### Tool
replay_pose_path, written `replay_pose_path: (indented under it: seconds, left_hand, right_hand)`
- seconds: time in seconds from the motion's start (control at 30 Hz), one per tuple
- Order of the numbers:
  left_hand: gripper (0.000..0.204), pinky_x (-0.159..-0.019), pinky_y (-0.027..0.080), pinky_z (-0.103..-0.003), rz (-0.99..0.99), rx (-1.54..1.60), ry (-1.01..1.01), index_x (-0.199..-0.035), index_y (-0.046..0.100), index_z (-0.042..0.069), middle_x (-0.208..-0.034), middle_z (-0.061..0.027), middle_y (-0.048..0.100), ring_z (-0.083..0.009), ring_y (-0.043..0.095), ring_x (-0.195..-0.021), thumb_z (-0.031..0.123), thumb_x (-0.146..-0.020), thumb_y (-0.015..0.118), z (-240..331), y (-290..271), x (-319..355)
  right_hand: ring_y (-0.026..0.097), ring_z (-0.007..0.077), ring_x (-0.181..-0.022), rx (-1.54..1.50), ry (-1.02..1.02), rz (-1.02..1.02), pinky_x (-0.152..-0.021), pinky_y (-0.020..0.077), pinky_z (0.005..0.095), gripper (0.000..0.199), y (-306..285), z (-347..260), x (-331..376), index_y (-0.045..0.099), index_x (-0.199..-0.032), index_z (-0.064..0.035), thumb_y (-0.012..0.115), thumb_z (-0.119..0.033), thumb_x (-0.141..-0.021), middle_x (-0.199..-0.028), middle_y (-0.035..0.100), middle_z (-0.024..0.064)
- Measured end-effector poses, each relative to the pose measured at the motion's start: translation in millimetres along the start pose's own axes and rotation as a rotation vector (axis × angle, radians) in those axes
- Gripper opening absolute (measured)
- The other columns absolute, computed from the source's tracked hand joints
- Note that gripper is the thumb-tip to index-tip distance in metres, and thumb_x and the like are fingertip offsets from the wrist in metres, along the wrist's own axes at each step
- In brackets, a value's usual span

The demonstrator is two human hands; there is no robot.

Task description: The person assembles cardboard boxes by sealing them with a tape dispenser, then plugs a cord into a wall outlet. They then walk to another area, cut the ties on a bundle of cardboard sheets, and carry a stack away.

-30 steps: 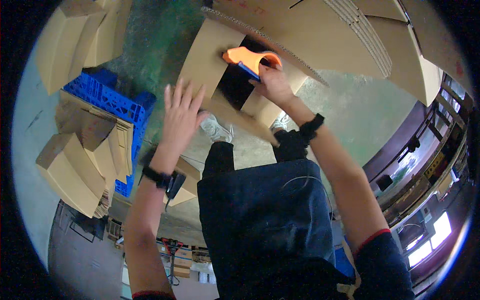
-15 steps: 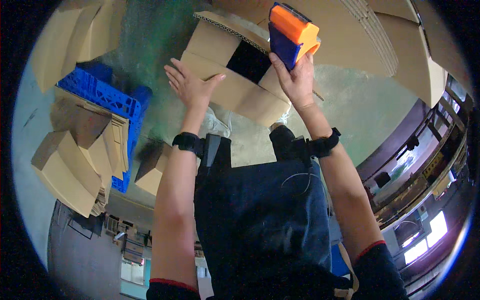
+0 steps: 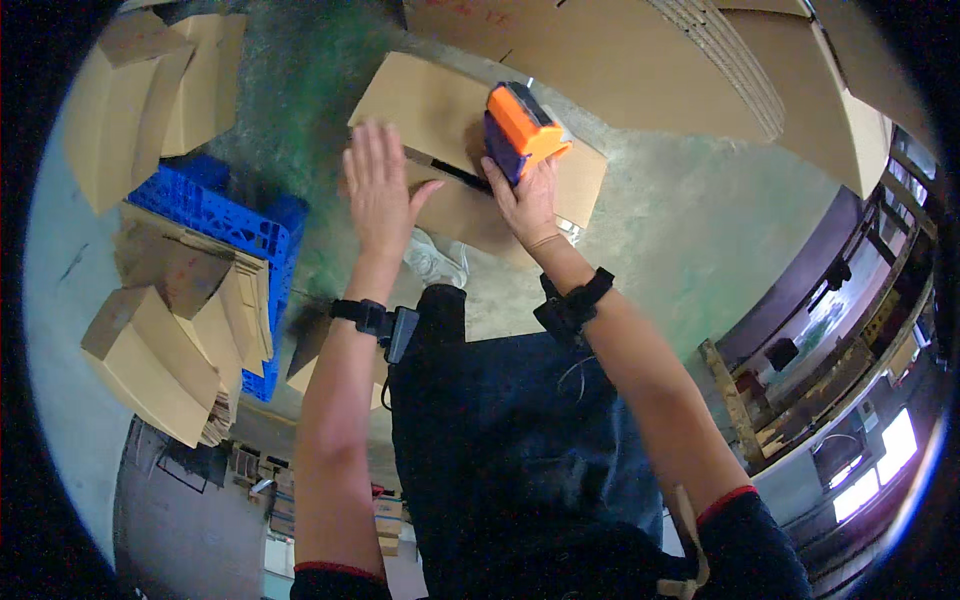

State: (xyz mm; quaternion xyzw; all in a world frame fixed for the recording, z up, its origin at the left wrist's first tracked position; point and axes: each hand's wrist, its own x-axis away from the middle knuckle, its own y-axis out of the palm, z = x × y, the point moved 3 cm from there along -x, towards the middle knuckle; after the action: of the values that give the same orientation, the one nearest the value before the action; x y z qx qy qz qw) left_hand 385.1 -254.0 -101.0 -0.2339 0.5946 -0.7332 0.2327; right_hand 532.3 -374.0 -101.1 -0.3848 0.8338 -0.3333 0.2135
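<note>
A cardboard box (image 3: 430, 95) stands on the floor in front of me, its top flaps folded nearly level with a narrow dark gap between them. My right hand (image 3: 530, 205) is closed round an orange and dark blue tape dispenser (image 3: 527, 125), held above the box's right half. The grip itself is partly hidden by the dispenser's body. At the box's left end, my left hand (image 3: 378, 200) is stretched out flat with its thumb apart, slightly blurred. It holds nothing; whether it touches the flap I cannot tell.
On the left, a blue plastic pallet (image 3: 215, 210) carries folded cardboard (image 3: 150, 350). More opened cardboard (image 3: 150, 90) stands at the far left. Large stacked cardboard sheets (image 3: 620, 65) fill the far right. My shoe (image 3: 435, 262) is close to the box's near side.
The far flap has come down, and the wide dark opening has shrunk to a narrow slit. My right hand has moved left and nearer with the tape dispenser; my left hand's fingers now point farther forward.
</note>
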Motion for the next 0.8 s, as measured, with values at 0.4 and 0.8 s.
replay_pose_path:
  seconds: [0.4, 0.8]
  left_hand:
    - [0.084, -0.113, 0.016, -0.045, -0.198, 0.004, 0.16, -0.142, 0.024, 0.003, -0.148, -0.0164, 0.024, -0.0323, 0.02, -0.138, 0.05, -0.082, 0.057, -6, 24, -15]
    - [0.026, -0.079, 0.047, -0.027, -0.588, 1.827, -1.049, -0.109, 0.06, 0.007, -0.105, -0.0051, 0.061, -0.0126, 0.058, -0.092, 0.018, -0.086, 0.062, 32, 22, 6]
  right_hand:
    - [0.058, 0.0108, -0.064, -0.771, 0.798, -0.834, -0.061, 0.048, 0.0266, 0.05, -53, 9, 0, 0.066, -0.089, 0.0034, 0.072, -0.044, -0.076, -0.07, 0.063, 0.0042]
    - [0.059, 0.0088, -0.071, -0.54, 0.609, -0.772, -0.069, 0.0492, 0.0251, 0.033, -41, 54, 48, 0.069, -0.092, 0.0022, 0.074, -0.027, -0.077, -0.076, 0.067, 0.0045]
